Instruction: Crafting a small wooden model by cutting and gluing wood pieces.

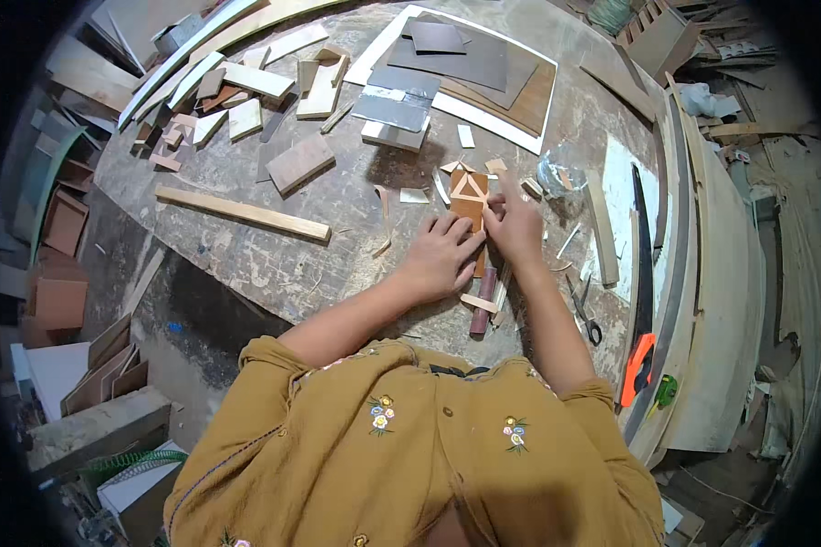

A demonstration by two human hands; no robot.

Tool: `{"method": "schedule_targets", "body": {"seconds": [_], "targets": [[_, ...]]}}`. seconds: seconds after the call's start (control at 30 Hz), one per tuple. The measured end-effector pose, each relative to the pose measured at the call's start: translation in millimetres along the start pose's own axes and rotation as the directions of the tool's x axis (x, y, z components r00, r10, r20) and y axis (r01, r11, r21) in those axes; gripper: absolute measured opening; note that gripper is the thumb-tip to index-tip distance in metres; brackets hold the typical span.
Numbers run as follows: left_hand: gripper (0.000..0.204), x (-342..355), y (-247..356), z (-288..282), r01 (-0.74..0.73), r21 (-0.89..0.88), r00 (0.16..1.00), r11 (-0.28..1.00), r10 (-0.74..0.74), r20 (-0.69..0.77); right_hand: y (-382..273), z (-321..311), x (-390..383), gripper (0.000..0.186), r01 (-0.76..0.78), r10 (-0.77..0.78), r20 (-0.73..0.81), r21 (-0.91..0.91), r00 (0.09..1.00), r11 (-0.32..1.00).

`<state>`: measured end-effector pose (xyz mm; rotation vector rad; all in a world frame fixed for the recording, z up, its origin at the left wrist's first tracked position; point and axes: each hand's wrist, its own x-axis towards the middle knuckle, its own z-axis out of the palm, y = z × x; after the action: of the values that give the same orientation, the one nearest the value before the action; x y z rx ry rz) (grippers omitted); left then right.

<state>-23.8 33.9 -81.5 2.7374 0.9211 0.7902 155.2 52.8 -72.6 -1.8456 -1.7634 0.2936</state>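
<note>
A narrow brown wooden strip [466,209] lies on the worktable in front of me, with a pale triangle outline [470,187] of thin strips on its upper part. My left hand [441,258] rests on the strip's left side, fingers stretched out and lying flat. At the strip's right edge is my right hand [516,228]; its thumb touches the edge beside the triangle and its index finger points away from me. The other right fingers are partly hidden. Just below the hands lies a dark red stick [483,305] with a pale wood piece [479,303] across it.
Scissors [585,310] and an orange-handled saw [640,356] lie to the right, near a green tape measure [666,390]. A wooden bar [242,213], a wood block [301,164] and several offcuts are at left. Dark sheets [456,59] lie at the back.
</note>
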Motion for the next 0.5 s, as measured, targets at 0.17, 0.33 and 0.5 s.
{"method": "schedule_targets", "body": {"seconds": [0.17,0.33,0.5], "targets": [[0.04,-0.9,-0.6,1.2,-0.007,0.014,1.0,1.0,0.008,-0.02,-13.0,-9.3,-2.2,0.055,0.271,-0.251,0.109,-0.277,0.962,0.922],[0.049,-1.4,1.3,-1.5,0.05,-0.045,0.995,0.998,-0.046,0.086,-6.9,-15.7,8.6,0.071,0.253,-0.218,0.175,-0.217,0.96,0.943],[0.049,-2.3,2.0,-0.5,0.055,-0.06,0.996,0.997,-0.051,0.068,23.1,-12.9,17.4,0.07,-0.015,-0.022,0.148,0.239,0.989,0.971]]}}
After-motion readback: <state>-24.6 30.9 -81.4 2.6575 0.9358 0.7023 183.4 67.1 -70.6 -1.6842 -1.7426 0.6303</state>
